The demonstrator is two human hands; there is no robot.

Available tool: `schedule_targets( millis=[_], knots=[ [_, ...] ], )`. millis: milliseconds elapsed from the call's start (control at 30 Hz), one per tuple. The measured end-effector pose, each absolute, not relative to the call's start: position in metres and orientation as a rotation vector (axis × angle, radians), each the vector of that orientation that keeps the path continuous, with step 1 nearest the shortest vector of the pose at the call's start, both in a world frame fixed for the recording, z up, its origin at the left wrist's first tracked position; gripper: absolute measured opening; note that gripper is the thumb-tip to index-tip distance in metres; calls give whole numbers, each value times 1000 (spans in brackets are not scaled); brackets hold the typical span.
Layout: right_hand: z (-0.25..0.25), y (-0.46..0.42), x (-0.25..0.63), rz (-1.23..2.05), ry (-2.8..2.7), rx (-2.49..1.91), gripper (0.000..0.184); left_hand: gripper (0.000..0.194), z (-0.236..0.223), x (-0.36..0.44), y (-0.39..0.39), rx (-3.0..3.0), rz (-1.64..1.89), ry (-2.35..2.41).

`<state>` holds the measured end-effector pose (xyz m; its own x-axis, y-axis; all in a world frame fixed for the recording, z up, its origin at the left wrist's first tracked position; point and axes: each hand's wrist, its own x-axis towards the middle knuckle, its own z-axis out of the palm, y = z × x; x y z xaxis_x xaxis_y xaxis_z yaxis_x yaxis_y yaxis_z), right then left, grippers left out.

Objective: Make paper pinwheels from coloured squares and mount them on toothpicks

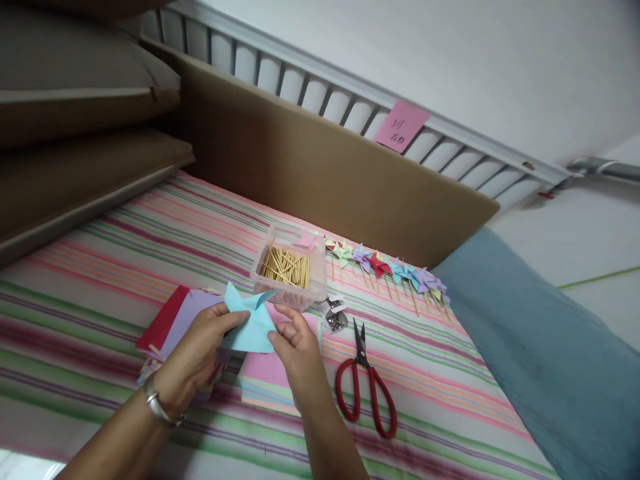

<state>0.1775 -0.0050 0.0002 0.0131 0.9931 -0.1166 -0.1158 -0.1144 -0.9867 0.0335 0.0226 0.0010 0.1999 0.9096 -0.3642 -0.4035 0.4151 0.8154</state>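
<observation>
A light blue paper square [256,328] with cut, lifted corners is held between both hands. My left hand [210,340] pinches its left side, thumb on top; a silver bracelet [159,403] circles that wrist. On the right edge, my right hand [296,343] grips the paper between thumb and fingers. Beneath lie a stack of pink and other coloured papers [267,377] and a pile with red and purple sheets [167,320]. Just beyond stands a clear plastic box [317,273] of thin wooden sticks [287,267]. Red-handled scissors [367,380] rest to the right, blades pointing away.
Several finished paper pinwheels [380,265] on sticks lie in a row at the back right. Small metal pins [335,317] sit beside the box. A cardboard panel [320,170] leans against the radiator [270,72]. Brown cushions [85,167] stand left on the striped cloth [115,267].
</observation>
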Motion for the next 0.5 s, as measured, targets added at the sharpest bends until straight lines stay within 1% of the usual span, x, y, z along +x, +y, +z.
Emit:
schedule_targets(
  millis=[167, 267, 400, 500],
  knots=[
    [3, -6, 179, 1370, -1121, -1248, 37, 13, 7, 27, 23, 631, 1002, 1037],
    [3, -7, 181, 1338, -1206, -1260, 37, 13, 10, 26, 24, 629, 1004, 1079],
    [0, -8, 184, 1193, -1377, -1252, 35, 12, 13, 24, 25, 642, 1007, 1067],
    [1, -9, 185, 983, -1582, -1251, 33, 11, 14, 23, 26, 640, 1006, 1068]
  ],
)
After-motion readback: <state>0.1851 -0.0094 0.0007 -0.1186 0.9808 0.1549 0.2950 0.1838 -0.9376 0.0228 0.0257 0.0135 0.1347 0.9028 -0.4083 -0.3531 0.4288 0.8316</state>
